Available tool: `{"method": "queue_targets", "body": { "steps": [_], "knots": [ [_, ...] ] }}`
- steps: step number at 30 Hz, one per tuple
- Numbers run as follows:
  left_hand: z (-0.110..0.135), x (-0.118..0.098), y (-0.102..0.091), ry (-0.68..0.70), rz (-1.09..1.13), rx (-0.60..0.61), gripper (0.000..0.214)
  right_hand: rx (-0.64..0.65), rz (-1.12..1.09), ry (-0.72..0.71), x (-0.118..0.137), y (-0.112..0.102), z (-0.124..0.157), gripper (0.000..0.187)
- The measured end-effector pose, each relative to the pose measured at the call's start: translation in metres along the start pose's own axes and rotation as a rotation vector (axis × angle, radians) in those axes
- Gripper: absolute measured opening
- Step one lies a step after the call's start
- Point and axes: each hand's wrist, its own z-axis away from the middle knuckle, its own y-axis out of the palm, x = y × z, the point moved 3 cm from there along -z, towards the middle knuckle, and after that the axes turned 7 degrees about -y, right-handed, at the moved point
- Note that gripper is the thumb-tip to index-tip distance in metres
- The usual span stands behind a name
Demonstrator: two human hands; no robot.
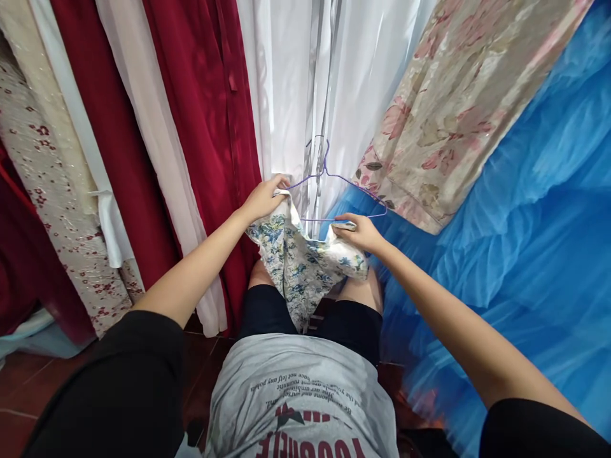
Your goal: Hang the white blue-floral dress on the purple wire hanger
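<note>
A white garment with a blue and green floral print (305,267) hangs in front of my thighs. My left hand (268,197) grips its left shoulder, fingers closed on the cloth next to the end of a purple wire hanger (325,172). On the other side my right hand (358,233) pinches the right shoulder of the garment, just below the hanger's lower bar. The hanger's right end sticks out bare beyond the cloth, and its left end goes behind or into the cloth at my left hand. Its hook points away from me.
Dark red cloth (191,127) and a pale pink length (143,127) hang at the left, with white fabric (286,83) ahead. At the right hang a beige floral garment (439,127) and a wide mass of blue tulle (525,254). Reddish floor tiles (28,394) show below.
</note>
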Motion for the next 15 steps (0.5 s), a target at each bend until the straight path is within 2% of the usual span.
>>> {"method": "queue_targets", "body": {
  "steps": [3,5,6,8,11,12,13,15],
  "knots": [
    [-0.010,-0.009,0.006,-0.020,0.133,0.058,0.023,-0.098,0.010,-0.006,-0.011,-0.034,0.015,0.072],
    [-0.012,-0.008,0.004,-0.111,0.286,0.102,0.021,-0.263,0.026,0.056,-0.029,-0.060,0.019,0.090],
    [-0.012,-0.007,0.003,-0.174,0.362,0.140,0.021,-0.339,0.030,0.088,-0.039,-0.073,0.017,0.092],
    [-0.014,-0.005,-0.001,-0.305,0.482,0.221,0.022,-0.384,0.030,0.121,-0.054,-0.092,0.007,0.081],
    [-0.016,-0.003,-0.011,-0.451,0.601,0.262,0.022,-0.198,0.013,0.171,-0.066,-0.107,-0.013,0.036],
    [-0.015,-0.002,-0.014,-0.489,0.625,0.246,0.021,-0.143,-0.012,0.194,-0.067,-0.110,-0.017,0.031],
    [-0.013,-0.001,-0.017,-0.505,0.632,0.188,0.018,-0.113,-0.063,0.211,-0.065,-0.111,-0.019,0.031],
    [-0.003,0.003,-0.022,-0.461,0.604,-0.031,0.019,-0.117,-0.231,0.224,-0.058,-0.111,-0.020,0.030]
  ]
}}
